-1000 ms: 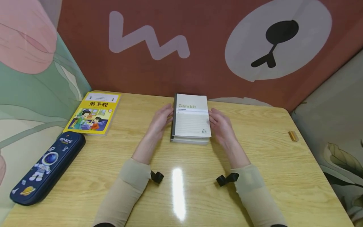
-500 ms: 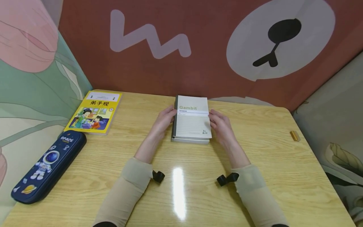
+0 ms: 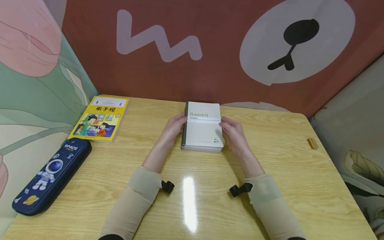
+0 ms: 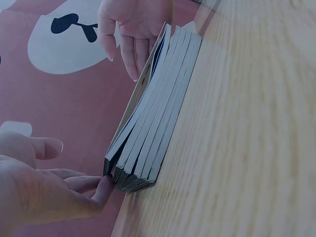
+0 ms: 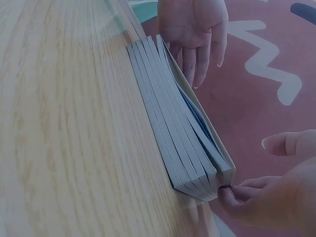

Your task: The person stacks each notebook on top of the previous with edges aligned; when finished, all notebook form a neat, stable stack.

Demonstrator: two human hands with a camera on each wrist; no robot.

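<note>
A stack of several notebooks (image 3: 204,133) lies on the table, its top cover white and printed "Gambit", a dark spine along the left. My left hand (image 3: 171,129) is at the spine side, fingertips against it. On the opposite side, my right hand (image 3: 235,131) touches the page edges with its fingers. Both wrist views show the thumbs raised away from the stack, with the lower fingers meeting its near corners. Seen from the left wrist, the upper notebook (image 4: 136,123) fans slightly apart from those under it.
A yellow picture book (image 3: 100,118) lies at the back left, and a navy astronaut pencil case (image 3: 51,176) in front of it. A small yellow-brown block (image 3: 312,143) sits near the right edge of the wooden table (image 3: 270,150). A painted wall (image 3: 216,76) stands behind.
Both hands have come in against the stack's sides. The notebooks lie more evenly, with less of the lower ones showing at the front. The view has shifted slightly.
</note>
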